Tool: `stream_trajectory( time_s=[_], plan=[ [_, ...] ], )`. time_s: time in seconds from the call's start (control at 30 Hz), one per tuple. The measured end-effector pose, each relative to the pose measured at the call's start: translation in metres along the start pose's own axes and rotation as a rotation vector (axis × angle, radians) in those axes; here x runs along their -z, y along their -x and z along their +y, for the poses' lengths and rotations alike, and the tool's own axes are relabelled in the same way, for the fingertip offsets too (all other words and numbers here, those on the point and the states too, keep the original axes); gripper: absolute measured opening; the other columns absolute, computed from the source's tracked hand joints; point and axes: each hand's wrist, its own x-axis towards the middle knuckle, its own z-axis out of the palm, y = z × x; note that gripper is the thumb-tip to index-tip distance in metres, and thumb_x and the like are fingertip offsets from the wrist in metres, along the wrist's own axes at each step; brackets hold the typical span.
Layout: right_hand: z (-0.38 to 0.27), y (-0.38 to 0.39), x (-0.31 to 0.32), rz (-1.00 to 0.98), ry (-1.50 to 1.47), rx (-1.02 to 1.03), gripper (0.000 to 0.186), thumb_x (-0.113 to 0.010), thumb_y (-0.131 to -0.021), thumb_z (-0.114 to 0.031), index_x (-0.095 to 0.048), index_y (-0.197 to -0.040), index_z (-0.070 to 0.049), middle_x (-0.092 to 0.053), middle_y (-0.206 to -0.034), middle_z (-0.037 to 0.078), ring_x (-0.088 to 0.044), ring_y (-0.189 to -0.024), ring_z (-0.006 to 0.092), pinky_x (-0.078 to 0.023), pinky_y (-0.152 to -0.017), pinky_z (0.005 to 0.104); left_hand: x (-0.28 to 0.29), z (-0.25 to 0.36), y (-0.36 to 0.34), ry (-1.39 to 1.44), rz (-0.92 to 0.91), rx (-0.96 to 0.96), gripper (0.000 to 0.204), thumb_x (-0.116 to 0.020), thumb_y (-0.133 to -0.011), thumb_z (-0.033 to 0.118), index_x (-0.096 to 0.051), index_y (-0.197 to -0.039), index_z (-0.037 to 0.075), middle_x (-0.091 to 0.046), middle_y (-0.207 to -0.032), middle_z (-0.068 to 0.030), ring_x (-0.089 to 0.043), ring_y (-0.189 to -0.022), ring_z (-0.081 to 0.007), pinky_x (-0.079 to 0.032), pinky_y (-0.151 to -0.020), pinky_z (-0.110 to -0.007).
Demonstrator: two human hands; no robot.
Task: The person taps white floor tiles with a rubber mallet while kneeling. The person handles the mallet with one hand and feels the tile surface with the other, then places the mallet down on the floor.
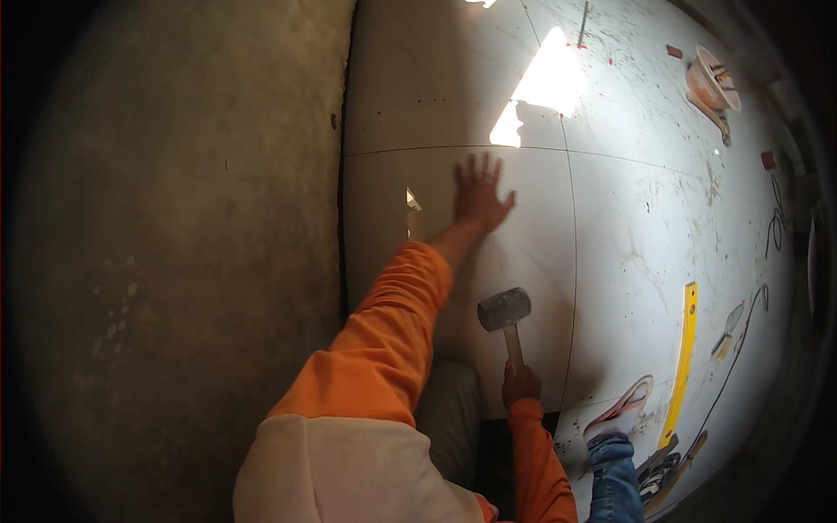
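Observation:
My left hand (479, 193) reaches forward over a large white floor tile (532, 222), palm down with the fingers spread. Whether the palm presses on the tile or hovers just above it I cannot tell. In my right hand (520, 383), closer to my body, is the wooden handle of a rubber mallet (505, 309). Its dark grey head is held over the near part of the same tile, left of a thin joint line. Orange sleeves cover both my forearms.
A rough grey wall (192, 200) borders the tiles on the left. At right lie a yellow spirit level (680, 366), a trowel (726, 336) and a cable (728, 375). A bucket (711, 80) stands far right. Another person's sandalled foot (619, 417) is near my right arm.

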Motion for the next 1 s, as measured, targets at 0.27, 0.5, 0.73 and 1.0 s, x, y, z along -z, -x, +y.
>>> stream_trajectory(
  time_s=[0.27,0.5,0.73,1.0],
  plan=[
    [0.002,0.001,-0.025,0.193,0.008,0.014,0.058,-0.046,-0.092,-0.055,-0.061,-0.095,0.001,-0.063,-0.09,0.028,-0.059,-0.085,0.0494,-0.046,-0.073,0.0553,0.041,-0.177,0.044,-0.225,0.121,0.307,0.076,-0.036,-0.093,0.053,-0.022,-0.149,0.005,-0.015,-0.157,-0.015,-0.01,-0.145,-0.0375,-0.008,-0.114,-0.06],
    [-0.04,0.041,0.01,0.151,-0.287,0.187,0.053,-0.048,-0.092,-0.053,-0.058,-0.08,-0.002,-0.059,-0.075,0.026,-0.058,-0.072,0.0496,-0.045,-0.062,0.0545,0.043,-0.166,0.041,-0.255,0.144,0.277,0.073,-0.036,-0.093,0.05,-0.022,-0.148,0.003,-0.017,-0.156,-0.0171,-0.014,-0.143,-0.04,-0.009,-0.113,-0.062],
    [-0.074,0.023,0.039,0.194,-0.188,0.679,0.049,-0.056,-0.088,-0.049,-0.056,-0.078,-0.001,-0.055,-0.063,0.024,-0.058,-0.063,0.0447,-0.044,-0.055,0.0495,0.047,-0.165,0.044,-0.29,0.174,0.269,0.074,-0.032,-0.094,0.05,-0.019,-0.149,0.003,-0.014,-0.157,-0.0162,-0.012,-0.144,-0.0387,-0.007,-0.114,-0.061],
    [-0.085,0.019,0.042,0.231,-0.073,0.596,0.042,-0.054,-0.089,-0.047,-0.06,-0.088,-0.005,-0.055,-0.063,0.023,-0.06,-0.064,0.0434,-0.046,-0.06,0.0518,0.048,-0.167,0.042,-0.248,0.117,0.293,0.075,-0.036,-0.094,0.05,-0.019,-0.149,0.003,-0.015,-0.157,-0.017,-0.011,-0.145,-0.0378,-0.007,-0.114,-0.06]
  ],
)
